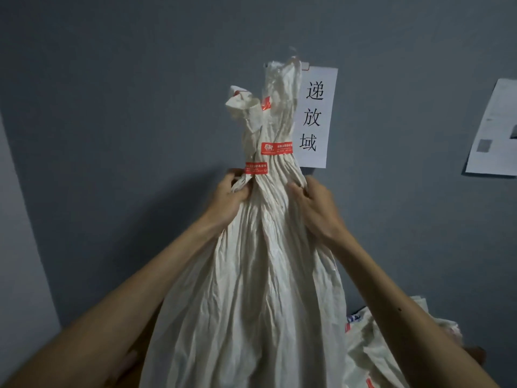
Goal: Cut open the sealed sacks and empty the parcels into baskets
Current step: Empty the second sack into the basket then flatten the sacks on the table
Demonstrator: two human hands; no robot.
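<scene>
Against wall (pixel 112 107), upright sack (pixel 251 275), neck up, clamped by left hand (pixel 229 197), right hand (pixel 316 204) fingers

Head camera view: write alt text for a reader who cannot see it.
A left hand and right hand grip the bunched neck of a white sack, just below its red tape. Behind, a paper sign hangs on a grey wall; a second sack lies lower right.

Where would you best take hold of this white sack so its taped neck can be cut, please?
Probably the gathered neck of the white sack, just below the red tape bands, coming in from both sides, where the left hand and right hand grip it. The cloth bunches narrow there and the sack stands upright, leaving the taped part free.
</scene>
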